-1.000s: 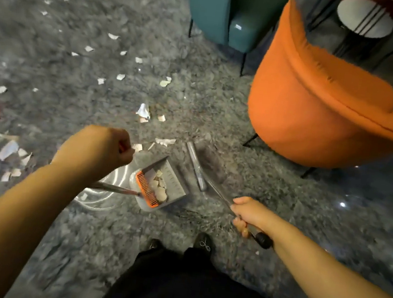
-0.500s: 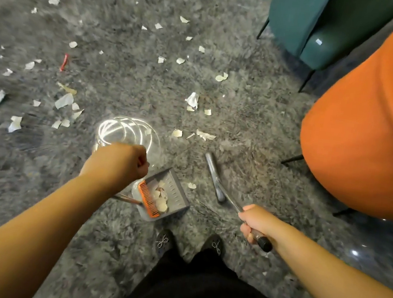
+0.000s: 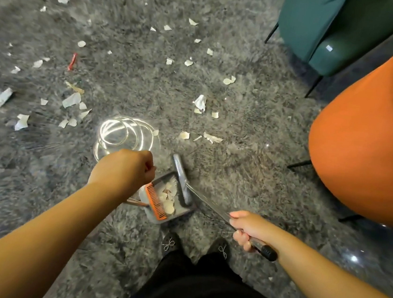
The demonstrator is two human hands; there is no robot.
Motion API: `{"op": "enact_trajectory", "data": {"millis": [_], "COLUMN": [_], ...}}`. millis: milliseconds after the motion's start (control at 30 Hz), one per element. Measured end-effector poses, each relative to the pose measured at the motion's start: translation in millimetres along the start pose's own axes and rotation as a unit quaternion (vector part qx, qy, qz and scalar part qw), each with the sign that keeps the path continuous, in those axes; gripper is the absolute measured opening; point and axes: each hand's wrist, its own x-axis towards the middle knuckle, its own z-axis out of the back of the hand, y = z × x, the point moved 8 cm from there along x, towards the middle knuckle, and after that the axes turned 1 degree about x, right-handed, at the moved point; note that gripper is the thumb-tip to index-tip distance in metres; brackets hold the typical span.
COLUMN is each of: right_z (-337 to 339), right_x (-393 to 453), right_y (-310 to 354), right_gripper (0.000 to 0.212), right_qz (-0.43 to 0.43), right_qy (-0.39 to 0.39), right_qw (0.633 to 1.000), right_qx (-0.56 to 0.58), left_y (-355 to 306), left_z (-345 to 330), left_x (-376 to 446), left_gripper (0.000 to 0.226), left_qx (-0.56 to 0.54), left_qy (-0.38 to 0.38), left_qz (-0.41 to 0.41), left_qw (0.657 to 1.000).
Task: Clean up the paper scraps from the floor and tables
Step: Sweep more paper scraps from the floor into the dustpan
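Grey dustpan (image 3: 172, 201) holding scraps sits between both gripping hands

Floor covering: grey shag carpet (image 3: 110, 249), long pile, spanning most of the view. Flooring: dark polished stone floor (image 3: 362, 251) at the carpet's right edge, carrying small bright light reflections. Seating: orange upholstered tub chair (image 3: 372, 144) on thin black legs, at right; teal upholstered chair (image 3: 327, 26) on thin black legs, behind it, upper right.
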Motion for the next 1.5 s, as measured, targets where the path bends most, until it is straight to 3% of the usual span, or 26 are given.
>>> {"op": "enact_trajectory", "data": {"millis": [333,533,833,1133,1333,1500], "right_z": [2,52,148,184,172,158], "right_x": [-25,-7,45,96,110,127], "right_y": [50,104,204,297,357,376], "right_gripper": [0.047,0.044,0.044,0.029,0.043,0.038], "right_qz": [0.08,0.099,0.069,0.043,0.078,0.072], "right_qy": [-0.067,-0.108,-0.131,-0.103,-0.092,-0.095], "right_qw": [0.995,0.986,0.987,0.994,0.984,0.976], "right_qx": [-0.009,0.076,0.065,-0.005,-0.129,-0.18], "left_y": [46,54,61,55,52,58], "left_z": [40,65,62,64,64,62], "left_x": [11,42,130,175,184,184], "left_gripper": [0.012,0.011,0.01,0.012,0.013,0.014], "left_qx": [-0.075,-0.063,-0.044,-0.035,-0.023,-0.026], "left_qy": [-0.055,-0.087,-0.06,-0.066,-0.061,-0.065], "left_qz": [0.064,0.081,0.14,0.182,0.199,0.204], "left_qw": [0.994,0.991,0.987,0.981,0.978,0.976]}}
